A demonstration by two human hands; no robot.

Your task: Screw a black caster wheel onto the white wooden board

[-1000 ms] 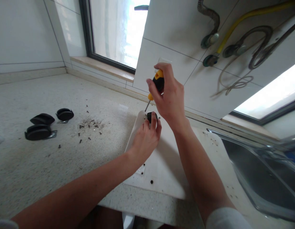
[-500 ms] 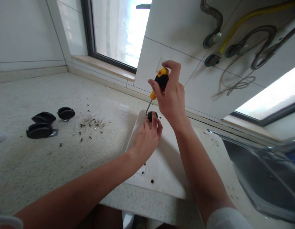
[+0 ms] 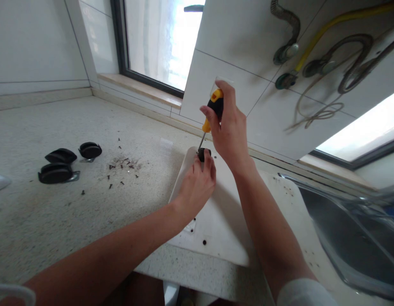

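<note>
A white board [image 3: 222,221] lies on the speckled countertop. At its far corner sits a small black caster wheel [image 3: 204,154], and my left hand [image 3: 197,185] grips it from the near side. My right hand [image 3: 230,129] is closed around a screwdriver [image 3: 212,111] with a yellow and black handle. Its shaft slants down to the left, with the tip at the caster's base.
Three more black casters [image 3: 56,172] [image 3: 60,155] [image 3: 90,150] lie to the left on the counter, next to scattered dark screws [image 3: 122,165]. A steel sink [image 3: 350,238] is at the right. Hoses and valves [image 3: 311,63] hang on the tiled wall behind.
My right hand has turned on the screwdriver handle, its fingers shifting their grip. The left hand stays on the caster. The view has drifted slightly.
</note>
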